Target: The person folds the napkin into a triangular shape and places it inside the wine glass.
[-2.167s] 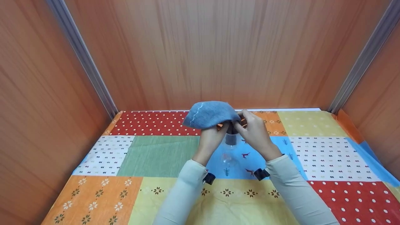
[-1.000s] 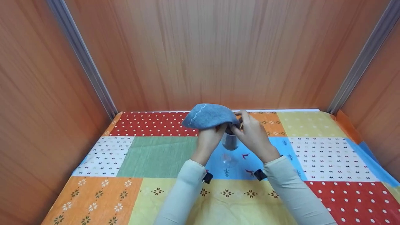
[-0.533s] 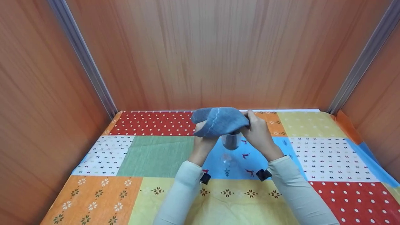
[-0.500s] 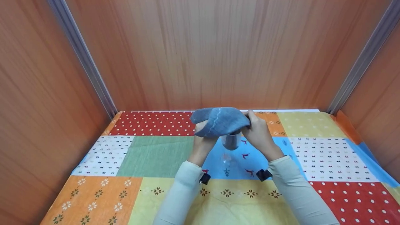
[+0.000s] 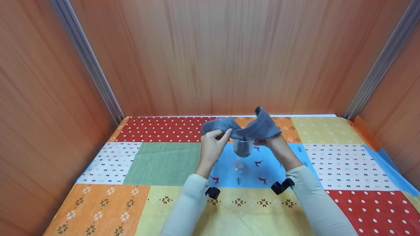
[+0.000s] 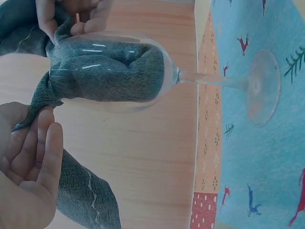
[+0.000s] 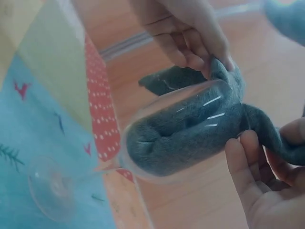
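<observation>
A stemmed wine glass [image 5: 242, 150] stands upright on the blue patch of the tablecloth. Its bowl is filled with the lower part of a grey-blue cloth napkin [image 6: 109, 71], whose two ends spread out above the rim like wings. My left hand [image 5: 211, 147] pinches the left wing [image 5: 218, 125] close to the rim, thumb on top. On the other side my right hand [image 5: 277, 146] holds the right wing [image 5: 264, 126] from below; in the head view the cloth hides most of its fingers, while the right wrist view shows fingertips [image 7: 250, 140] at the fold by the rim.
A patchwork-print tablecloth [image 5: 167, 164] covers the table. Wood-grain panels [image 5: 210, 59] rise behind and at both sides, with metal corner posts [image 5: 88, 62]. Each sleeved forearm carries a small black wrist camera [image 5: 213, 192].
The napkin's top, earlier draped as one rounded flap over the left hand, is now parted into two wings. My hands have moved slightly apart. The glass stays in place.
</observation>
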`<state>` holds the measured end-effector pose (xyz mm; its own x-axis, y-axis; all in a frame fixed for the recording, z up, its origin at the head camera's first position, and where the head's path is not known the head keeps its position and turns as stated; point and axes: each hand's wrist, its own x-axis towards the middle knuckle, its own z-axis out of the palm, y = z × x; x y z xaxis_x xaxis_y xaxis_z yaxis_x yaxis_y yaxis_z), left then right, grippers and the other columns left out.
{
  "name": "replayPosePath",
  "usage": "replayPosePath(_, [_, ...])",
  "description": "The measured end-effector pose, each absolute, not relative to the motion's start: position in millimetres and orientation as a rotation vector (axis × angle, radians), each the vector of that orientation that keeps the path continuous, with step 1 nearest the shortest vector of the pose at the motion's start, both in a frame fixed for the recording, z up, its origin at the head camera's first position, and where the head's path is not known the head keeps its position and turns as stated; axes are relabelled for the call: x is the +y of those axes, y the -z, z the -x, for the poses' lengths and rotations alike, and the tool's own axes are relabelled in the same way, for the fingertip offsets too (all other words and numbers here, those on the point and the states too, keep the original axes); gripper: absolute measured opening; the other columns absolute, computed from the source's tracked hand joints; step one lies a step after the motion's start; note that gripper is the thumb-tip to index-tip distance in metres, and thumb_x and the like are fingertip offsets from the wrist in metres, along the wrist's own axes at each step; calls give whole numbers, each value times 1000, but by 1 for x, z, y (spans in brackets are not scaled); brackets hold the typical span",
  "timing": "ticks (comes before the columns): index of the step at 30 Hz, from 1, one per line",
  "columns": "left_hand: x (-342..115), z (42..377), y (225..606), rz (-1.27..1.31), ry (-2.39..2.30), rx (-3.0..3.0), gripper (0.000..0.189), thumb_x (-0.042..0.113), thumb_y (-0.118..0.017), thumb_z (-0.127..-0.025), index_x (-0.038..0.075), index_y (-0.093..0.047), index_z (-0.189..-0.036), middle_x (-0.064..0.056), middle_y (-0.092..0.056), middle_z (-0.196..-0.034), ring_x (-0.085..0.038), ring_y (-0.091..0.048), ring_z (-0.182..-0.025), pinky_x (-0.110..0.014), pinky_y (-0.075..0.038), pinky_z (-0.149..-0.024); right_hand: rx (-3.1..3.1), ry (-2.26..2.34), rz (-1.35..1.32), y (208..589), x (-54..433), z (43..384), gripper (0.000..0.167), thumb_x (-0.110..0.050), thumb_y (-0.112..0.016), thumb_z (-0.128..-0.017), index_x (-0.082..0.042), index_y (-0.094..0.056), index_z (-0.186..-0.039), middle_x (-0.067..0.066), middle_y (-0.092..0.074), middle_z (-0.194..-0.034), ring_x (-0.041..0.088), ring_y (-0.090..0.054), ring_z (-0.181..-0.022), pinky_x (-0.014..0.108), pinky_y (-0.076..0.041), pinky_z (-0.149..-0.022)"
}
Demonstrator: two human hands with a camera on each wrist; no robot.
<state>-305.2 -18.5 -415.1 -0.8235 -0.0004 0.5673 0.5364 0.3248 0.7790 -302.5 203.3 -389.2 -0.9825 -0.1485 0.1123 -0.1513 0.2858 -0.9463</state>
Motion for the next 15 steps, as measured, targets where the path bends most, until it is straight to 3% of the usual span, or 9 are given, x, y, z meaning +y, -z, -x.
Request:
replayPosePath(3, [-19,304,417,460,1567,-2112,45,28,-73,-94,10,-56,-56,6,-60,-59,-12,-54,-56,-23,-38,-49,-2375,-2093,-231,400,208,299,42,-34,-41,-109,-3,-51,-134,14,-60,-110,27,-62,-95,36,-53,-90])
replayPosePath(9, [-21,303,423,439,1700,-2109,44,31,-71,-95,5,-62,-61,0,-67,-67,-17,-61,-63,-25,-47,-55,-2118,-2371,-116,408,207,301,29,-27,-55,-103,1,-56,-112,8,-63,-83,19,-64,-74,33,-57,-78])
replayPosePath(15, [-22,301,430,377,1901,-2120,37,32,-71,-95,1,-74,-75,-6,-73,-78,-24,-70,-76,-31,-59,-72,-1826,-2840,-110,420,209,299,29,-28,-44,-107,-7,-55,-90,6,-55,-83,19,-52,-71,33,-50,-73])
